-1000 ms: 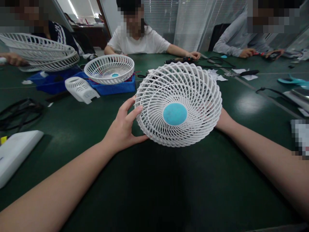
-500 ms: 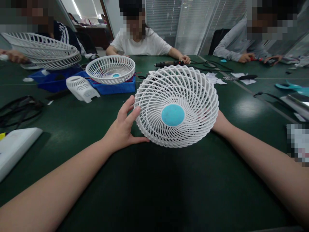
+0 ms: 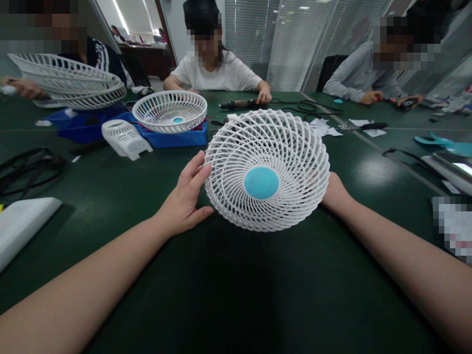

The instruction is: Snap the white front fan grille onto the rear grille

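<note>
A round white fan guard [image 3: 295,147] with spiral ribs and a light-blue centre disc [image 3: 261,183] is tilted up above the dark green table, its disc side towards me. My right hand [image 3: 330,189] grips its right side from behind; the fingers show only faintly through the ribs. At the left edge, my left hand [image 3: 186,194] has its fingers spread. Two fingertips rest against the rim, while the thumb stands apart from it.
Beyond lies another fan guard [image 3: 169,110] on a blue bin [image 3: 180,140], near a white plastic housing [image 3: 125,139]. A person's hand [image 3: 264,93] touches a corded screwdriver [image 3: 238,104]. Paper scraps [image 3: 323,128] and turquoise fan blades [image 3: 444,143] are at right; a white slab [image 3: 27,223] is at left.
My left thumb has come away from the guard's lower rim. The guard has shifted slightly left and down in view. The opposite person's hand and screwdriver have moved left.
</note>
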Demonstrator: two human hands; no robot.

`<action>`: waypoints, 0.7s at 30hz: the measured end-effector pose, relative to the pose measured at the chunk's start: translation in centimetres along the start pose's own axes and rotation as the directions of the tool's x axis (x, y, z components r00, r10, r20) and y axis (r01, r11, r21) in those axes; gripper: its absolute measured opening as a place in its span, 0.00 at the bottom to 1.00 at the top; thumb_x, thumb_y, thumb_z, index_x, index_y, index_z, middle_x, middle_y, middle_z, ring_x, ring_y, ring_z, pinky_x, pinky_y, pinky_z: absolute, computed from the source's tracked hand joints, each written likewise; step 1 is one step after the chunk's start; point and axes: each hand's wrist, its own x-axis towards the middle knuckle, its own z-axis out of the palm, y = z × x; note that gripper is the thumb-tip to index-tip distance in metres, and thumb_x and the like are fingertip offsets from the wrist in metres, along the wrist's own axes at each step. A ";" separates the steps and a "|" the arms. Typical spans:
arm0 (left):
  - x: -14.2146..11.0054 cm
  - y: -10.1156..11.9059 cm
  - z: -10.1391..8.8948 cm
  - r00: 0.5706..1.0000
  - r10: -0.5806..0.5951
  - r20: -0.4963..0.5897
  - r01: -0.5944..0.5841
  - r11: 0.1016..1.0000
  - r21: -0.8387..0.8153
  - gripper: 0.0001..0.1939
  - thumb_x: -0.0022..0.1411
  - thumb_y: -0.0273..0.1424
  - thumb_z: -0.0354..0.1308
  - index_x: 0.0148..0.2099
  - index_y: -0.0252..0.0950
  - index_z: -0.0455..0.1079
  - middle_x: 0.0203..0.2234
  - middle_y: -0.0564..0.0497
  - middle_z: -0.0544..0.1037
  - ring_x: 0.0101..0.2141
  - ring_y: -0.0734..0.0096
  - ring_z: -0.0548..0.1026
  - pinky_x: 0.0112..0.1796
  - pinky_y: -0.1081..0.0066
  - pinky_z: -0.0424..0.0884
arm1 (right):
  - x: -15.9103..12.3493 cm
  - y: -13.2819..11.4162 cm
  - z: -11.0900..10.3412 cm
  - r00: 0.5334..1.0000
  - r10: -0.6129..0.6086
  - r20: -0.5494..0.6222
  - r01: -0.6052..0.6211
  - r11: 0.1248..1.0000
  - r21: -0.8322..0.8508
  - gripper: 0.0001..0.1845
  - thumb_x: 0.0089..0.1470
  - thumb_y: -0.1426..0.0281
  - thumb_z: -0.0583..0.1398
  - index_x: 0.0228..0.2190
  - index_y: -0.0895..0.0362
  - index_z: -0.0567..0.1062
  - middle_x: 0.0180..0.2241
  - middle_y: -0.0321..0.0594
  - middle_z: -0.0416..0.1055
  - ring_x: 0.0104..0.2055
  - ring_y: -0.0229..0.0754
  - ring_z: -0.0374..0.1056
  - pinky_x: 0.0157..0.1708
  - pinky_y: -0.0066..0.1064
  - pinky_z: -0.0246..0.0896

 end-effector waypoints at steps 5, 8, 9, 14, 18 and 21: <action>0.0 0.1 -0.1 1.000 -0.022 0.008 0.022 1.000 -0.022 0.38 0.71 0.53 0.42 0.74 0.50 0.32 0.73 0.47 0.36 0.70 0.45 0.45 0.65 0.42 0.51 | -0.1 -0.5 -0.2 1.000 0.024 -0.001 -0.024 1.000 0.013 0.24 0.51 0.58 0.56 0.36 0.66 0.79 0.42 0.49 0.76 0.35 0.42 0.69 0.33 0.29 0.63; 0.1 0.2 -0.2 0.999 -0.032 -0.011 0.032 0.999 -0.030 0.37 0.71 0.52 0.41 0.74 0.50 0.33 0.73 0.47 0.39 0.70 0.45 0.46 0.65 0.42 0.53 | -0.1 -0.9 -0.2 0.999 0.044 -0.018 -0.044 0.998 0.034 0.24 0.52 0.55 0.55 0.33 0.65 0.78 0.36 0.47 0.76 0.36 0.44 0.69 0.36 0.31 0.64; 0.2 0.3 -0.3 0.999 -0.037 -0.020 0.036 0.999 -0.035 0.36 0.71 0.52 0.41 0.74 0.50 0.33 0.73 0.47 0.40 0.70 0.46 0.47 0.64 0.43 0.54 | -0.1 -0.9 -0.2 0.999 0.049 -0.021 -0.048 0.998 0.041 0.24 0.52 0.55 0.54 0.32 0.64 0.78 0.33 0.46 0.76 0.36 0.45 0.69 0.36 0.32 0.64; 0.2 0.6 -0.2 0.993 -0.100 -0.068 0.096 0.994 -0.058 0.35 0.71 0.52 0.41 0.74 0.50 0.36 0.71 0.45 0.45 0.69 0.45 0.50 0.62 0.43 0.61 | -0.2 -1.1 -0.2 0.998 0.038 -0.041 -0.035 0.998 0.057 0.24 0.52 0.55 0.55 0.33 0.63 0.78 0.32 0.44 0.75 0.36 0.44 0.69 0.37 0.31 0.64; 0.1 0.6 0.1 0.966 -0.221 -0.135 0.202 0.969 -0.145 0.32 0.72 0.51 0.41 0.72 0.49 0.43 0.69 0.44 0.50 0.65 0.48 0.59 0.59 0.46 0.66 | -0.3 -1.0 -0.3 0.997 0.020 -0.080 -0.016 0.999 0.046 0.23 0.55 0.56 0.56 0.36 0.63 0.79 0.33 0.43 0.76 0.35 0.40 0.68 0.36 0.28 0.62; 0.1 0.3 0.4 0.937 -0.292 -0.189 0.261 0.949 -0.175 0.30 0.72 0.50 0.41 0.70 0.47 0.48 0.67 0.42 0.53 0.61 0.51 0.65 0.56 0.49 0.69 | -0.5 -0.8 -0.4 0.995 0.000 -0.096 0.004 0.999 0.042 0.23 0.56 0.57 0.57 0.41 0.62 0.80 0.35 0.42 0.76 0.33 0.37 0.67 0.36 0.27 0.61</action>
